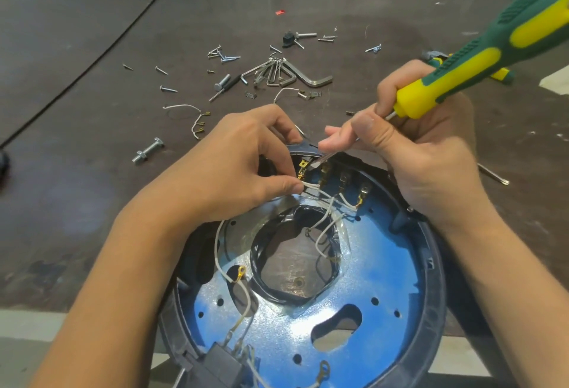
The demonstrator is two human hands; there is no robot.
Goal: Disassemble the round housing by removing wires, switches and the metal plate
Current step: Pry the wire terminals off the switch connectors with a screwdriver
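We are freeing wires from the round dark plastic housing [432, 264] on the brown bench [92, 110]: left hand [246, 166] fingers [286, 186] pinch a thin white wire [311, 186], right hand [431, 166] grips the green-and-yellow screwdriver [462, 79], whose tip seemingly pries its brass terminal [303, 170], so next we need a gentle lever-and-pull.

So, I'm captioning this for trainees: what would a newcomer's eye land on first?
The green-and-yellow screwdriver slants in from the upper right, gripped by the right hand, tip at the brass terminals. Below, the shiny blue metal plate fills the round housing at bottom centre, while the left hand pinches a white wire at its far rim.
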